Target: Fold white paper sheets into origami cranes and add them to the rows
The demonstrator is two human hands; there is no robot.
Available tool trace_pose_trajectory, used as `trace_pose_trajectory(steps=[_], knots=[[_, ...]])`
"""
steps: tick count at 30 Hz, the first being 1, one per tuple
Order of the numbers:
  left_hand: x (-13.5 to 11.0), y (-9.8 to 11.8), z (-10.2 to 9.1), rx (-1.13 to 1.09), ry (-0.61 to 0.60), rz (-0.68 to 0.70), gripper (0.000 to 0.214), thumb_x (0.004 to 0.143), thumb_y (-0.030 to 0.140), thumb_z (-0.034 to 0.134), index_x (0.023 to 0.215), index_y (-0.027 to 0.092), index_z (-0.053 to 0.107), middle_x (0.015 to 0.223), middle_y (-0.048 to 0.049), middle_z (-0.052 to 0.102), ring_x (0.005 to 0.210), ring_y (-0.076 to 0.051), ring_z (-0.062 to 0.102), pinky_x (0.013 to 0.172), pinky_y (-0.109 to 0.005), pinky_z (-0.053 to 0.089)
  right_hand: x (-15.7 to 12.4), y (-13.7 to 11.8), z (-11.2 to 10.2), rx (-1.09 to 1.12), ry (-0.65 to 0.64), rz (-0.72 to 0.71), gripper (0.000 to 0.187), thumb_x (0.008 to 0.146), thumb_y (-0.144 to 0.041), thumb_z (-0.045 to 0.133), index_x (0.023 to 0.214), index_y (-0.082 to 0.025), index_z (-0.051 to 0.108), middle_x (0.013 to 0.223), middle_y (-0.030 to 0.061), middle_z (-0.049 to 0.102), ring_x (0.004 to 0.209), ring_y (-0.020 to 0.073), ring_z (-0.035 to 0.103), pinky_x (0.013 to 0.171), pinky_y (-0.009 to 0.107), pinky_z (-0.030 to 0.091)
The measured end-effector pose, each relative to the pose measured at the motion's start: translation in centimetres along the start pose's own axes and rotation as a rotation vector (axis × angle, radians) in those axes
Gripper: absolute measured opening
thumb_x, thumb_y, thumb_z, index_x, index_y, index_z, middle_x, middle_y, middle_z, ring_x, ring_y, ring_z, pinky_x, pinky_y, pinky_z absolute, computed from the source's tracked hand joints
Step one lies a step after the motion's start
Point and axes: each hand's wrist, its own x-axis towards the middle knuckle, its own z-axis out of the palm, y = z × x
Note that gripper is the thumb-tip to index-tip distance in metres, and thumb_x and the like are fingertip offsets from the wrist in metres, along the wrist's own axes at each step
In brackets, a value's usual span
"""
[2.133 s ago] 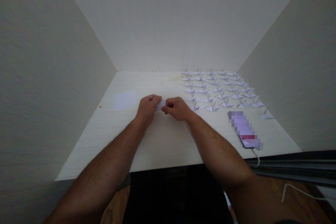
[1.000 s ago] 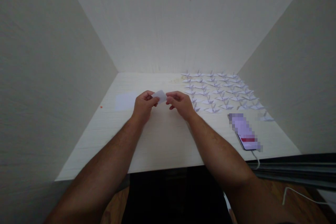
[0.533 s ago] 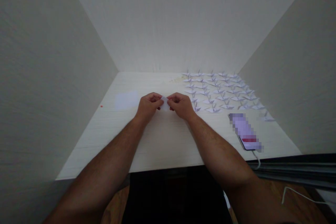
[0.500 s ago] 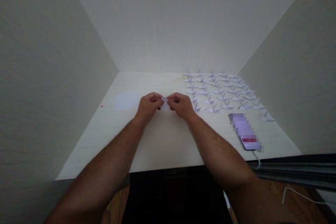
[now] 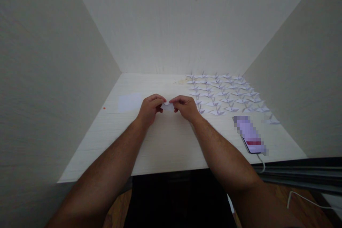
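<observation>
A small folded piece of white paper [image 5: 167,107] is held between my two hands over the middle of the table. My left hand [image 5: 152,108] pinches its left side with thumb and fingers. On the right side, my right hand [image 5: 185,107] grips it in a similar pinch, the index finger along the upper edge. The fingers cover part of the paper, so its exact folds are hard to make out. Beyond my right hand stand rows of several white origami cranes [image 5: 217,94].
Left of my hands lies flat white paper [image 5: 129,102], with a small red dot [image 5: 104,108] beside it. A phone [image 5: 249,134] with a white cable [image 5: 263,164] rests at the right. Walls close in the white table [image 5: 165,149] on three sides.
The paper between my fingers has changed shape, from a pointed piece to a wider, lower one. My fingertips have shifted to its upper edge; the other things stay put.
</observation>
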Motion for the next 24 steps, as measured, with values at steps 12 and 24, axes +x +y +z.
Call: trace_pose_trajectory(steps=[12,24], knots=[[-0.5,-0.1,0.4,-0.060,-0.048,-0.085,0.044,0.062,0.023,0.079,0.102,0.019,0.062,0.072,0.0016,0.064,0.056,-0.010,0.059,0.050,-0.022,0.048,0.1,0.0,0.3,-0.097,0.155,-0.096,0.021,0.070,-0.028,0.070,0.082,-0.020,0.055,0.070,-0.0049,0.060,0.059,0.0082,0.053,0.058,0.022,0.045],[-0.5,0.4,0.0,0.259,-0.142,0.266,0.031,0.072,0.020,0.071,0.102,0.020,0.068,0.073,0.0007,0.066,0.063,-0.012,0.063,0.059,-0.025,0.052,0.1,-0.1,-0.4,-0.271,0.057,-0.099,0.018,0.074,-0.012,0.054,0.074,-0.020,0.071,0.073,-0.0001,0.069,0.067,0.0127,0.061,0.067,0.027,0.049]])
